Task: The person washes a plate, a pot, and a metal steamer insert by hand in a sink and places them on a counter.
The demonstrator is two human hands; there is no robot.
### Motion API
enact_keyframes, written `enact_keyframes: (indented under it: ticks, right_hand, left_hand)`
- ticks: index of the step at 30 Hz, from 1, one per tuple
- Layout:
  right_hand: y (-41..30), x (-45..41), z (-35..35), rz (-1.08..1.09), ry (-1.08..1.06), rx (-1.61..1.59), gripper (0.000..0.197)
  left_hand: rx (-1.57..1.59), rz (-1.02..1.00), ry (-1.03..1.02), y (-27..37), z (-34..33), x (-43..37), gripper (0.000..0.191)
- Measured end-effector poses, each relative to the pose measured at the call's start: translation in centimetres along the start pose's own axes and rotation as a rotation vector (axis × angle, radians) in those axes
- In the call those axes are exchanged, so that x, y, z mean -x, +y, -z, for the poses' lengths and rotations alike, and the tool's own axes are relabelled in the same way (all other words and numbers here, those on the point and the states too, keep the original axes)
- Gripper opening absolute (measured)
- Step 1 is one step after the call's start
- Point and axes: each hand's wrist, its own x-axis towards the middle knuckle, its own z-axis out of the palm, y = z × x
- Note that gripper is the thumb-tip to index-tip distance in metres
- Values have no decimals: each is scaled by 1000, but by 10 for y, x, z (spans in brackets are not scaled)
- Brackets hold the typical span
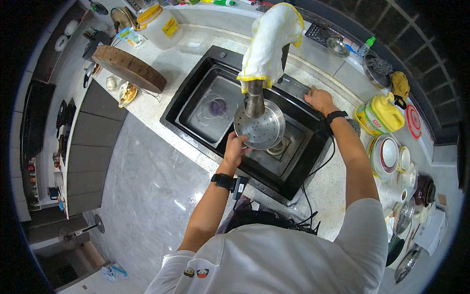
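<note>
My left hand (235,150) grips the near rim of a round stainless-steel steamer basket (253,134) with a perforated bottom. The basket is tilted above the black double-bowl sink (224,145), partly over the divider. Just over it hangs the metal head of a faucet (254,104), its neck wrapped in a white cloth (270,44) with yellow edging. My right hand (318,100) rests at the sink's back right rim, fingers curled; whether it holds something there cannot be told. A wire rack (214,110) lies in the left bowl. A drain strainer (277,147) shows in the right bowl.
A thick round wooden chopping block (128,68) stands on edge at the left, near a plastic jar with a yellow lid (159,27). To the right are a yellow detergent jug (380,114) and stacked bowls (385,154). A black cable (328,158) runs by my right arm.
</note>
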Motion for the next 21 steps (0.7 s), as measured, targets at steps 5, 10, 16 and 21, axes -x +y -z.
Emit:
enact_keyframes:
  ticks: [5, 10, 16, 21]
  right_hand:
    - [-27, 17, 28, -2, 19, 69, 48]
    - [-98, 76, 18, 352, 69, -116, 50]
    - [-158, 114, -16, 448, 51, 122, 57]
    - [-191, 95, -30, 625, -180, -129, 44]
  left_hand:
    - [19, 8, -19, -6, -4, -8, 34]
    - [140, -28, -111, -11, -5, -16, 23]
    - [76, -50, -162, -16, -16, -1, 26]
    - [85, -120, -137, -14, -18, 1, 33]
